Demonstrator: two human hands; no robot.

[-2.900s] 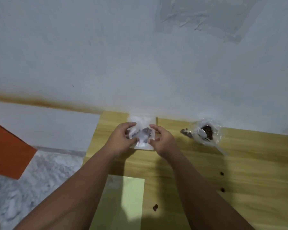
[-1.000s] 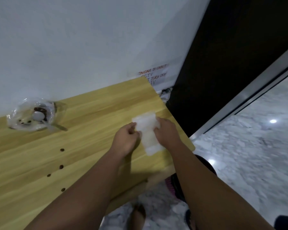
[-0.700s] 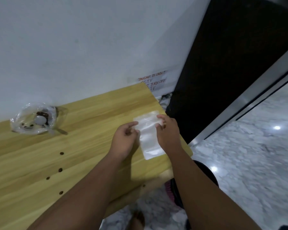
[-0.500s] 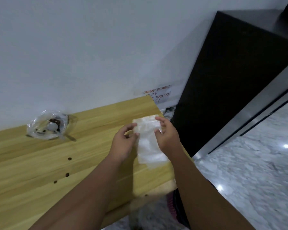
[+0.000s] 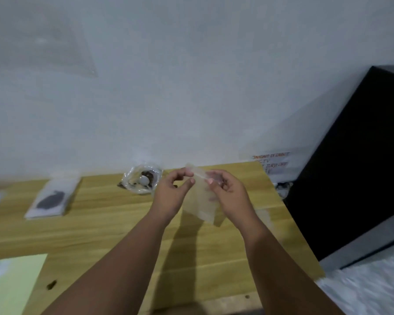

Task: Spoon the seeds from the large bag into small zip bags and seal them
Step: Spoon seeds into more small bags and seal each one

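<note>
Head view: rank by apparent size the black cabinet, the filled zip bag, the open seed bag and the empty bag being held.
1. black cabinet
2-3. filled zip bag and empty bag: they look alike, and the held one is nearer, so unranked
4. seed bag

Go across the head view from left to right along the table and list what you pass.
filled small zip bag → large bag of seeds → left hand → empty small zip bag → right hand → black cabinet
</note>
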